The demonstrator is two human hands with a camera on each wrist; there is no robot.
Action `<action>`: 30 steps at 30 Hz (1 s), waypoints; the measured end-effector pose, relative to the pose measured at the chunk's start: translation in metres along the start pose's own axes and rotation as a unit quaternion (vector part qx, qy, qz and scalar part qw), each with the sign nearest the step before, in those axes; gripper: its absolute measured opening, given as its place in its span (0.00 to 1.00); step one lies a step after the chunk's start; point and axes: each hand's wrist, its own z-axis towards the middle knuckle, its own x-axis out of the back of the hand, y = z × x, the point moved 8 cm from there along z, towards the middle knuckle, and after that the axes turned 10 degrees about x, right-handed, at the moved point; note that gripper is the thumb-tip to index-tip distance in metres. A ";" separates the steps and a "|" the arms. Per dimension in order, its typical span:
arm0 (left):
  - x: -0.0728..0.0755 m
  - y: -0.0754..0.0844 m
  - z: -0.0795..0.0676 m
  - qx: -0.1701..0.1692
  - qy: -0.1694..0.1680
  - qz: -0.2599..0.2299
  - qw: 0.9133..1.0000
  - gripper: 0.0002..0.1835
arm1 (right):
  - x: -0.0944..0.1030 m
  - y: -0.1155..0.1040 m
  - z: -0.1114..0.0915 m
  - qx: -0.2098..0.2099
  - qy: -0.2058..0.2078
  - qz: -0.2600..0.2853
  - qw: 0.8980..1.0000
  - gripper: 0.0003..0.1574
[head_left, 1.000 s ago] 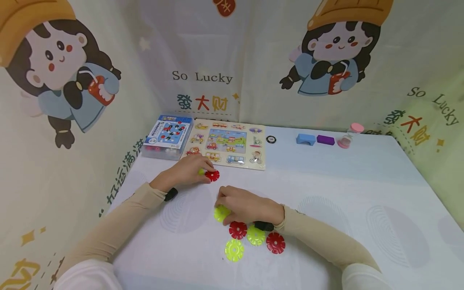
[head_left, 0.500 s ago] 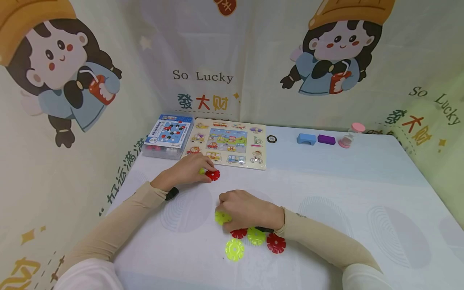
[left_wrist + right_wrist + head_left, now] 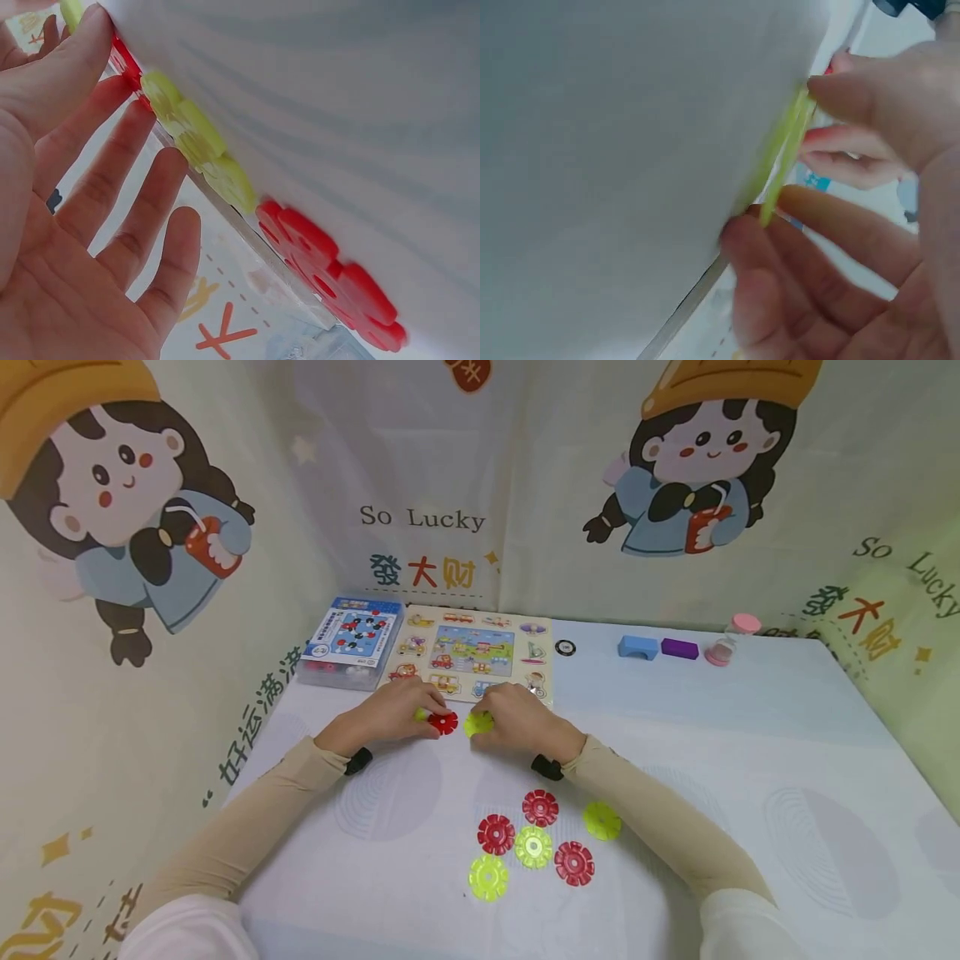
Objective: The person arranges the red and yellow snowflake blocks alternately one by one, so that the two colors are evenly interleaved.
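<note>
Near the puzzle board, my left hand (image 3: 393,710) pinches a red notched plastic disc (image 3: 444,722) between thumb and fingertips. In the left wrist view, a yellow-green disc (image 3: 199,142) and another red disc (image 3: 330,274) lie in a row beyond it, beside the spread fingers. From the head, the left hand mostly hides these two. Just to the right, my right hand (image 3: 517,718) holds a yellow-green disc (image 3: 478,724) by its edges, a small gap from the red one. In the right wrist view, this yellow-green disc (image 3: 789,150) appears edge-on, close to the tabletop.
Several loose red and yellow-green discs (image 3: 533,847) lie nearer the front. Behind the hands are a picture puzzle board (image 3: 475,652) and a boxed toy set (image 3: 352,639). A black chip (image 3: 566,647), blue block (image 3: 638,647), purple block (image 3: 679,648) and pink hourglass (image 3: 731,639) stand farther right.
My right hand has carried the yellow-green disc forward from the loose group to beside the left hand's red disc. More loose discs now show. The left hand has stayed in place.
</note>
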 end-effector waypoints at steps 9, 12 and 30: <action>0.000 0.000 0.001 -0.008 0.002 0.009 1.000 0.22 | -0.008 -0.001 0.008 -0.039 -0.047 -0.013 0.998 0.28; -0.001 -0.001 0.001 -0.006 -0.001 0.009 1.000 0.22 | -0.009 -0.003 0.006 -0.044 -0.052 -0.013 0.998 0.29; -0.009 0.036 0.018 -0.049 -0.006 0.013 0.999 0.25 | -0.016 -0.099 -0.093 0.120 -0.153 0.004 0.981 0.28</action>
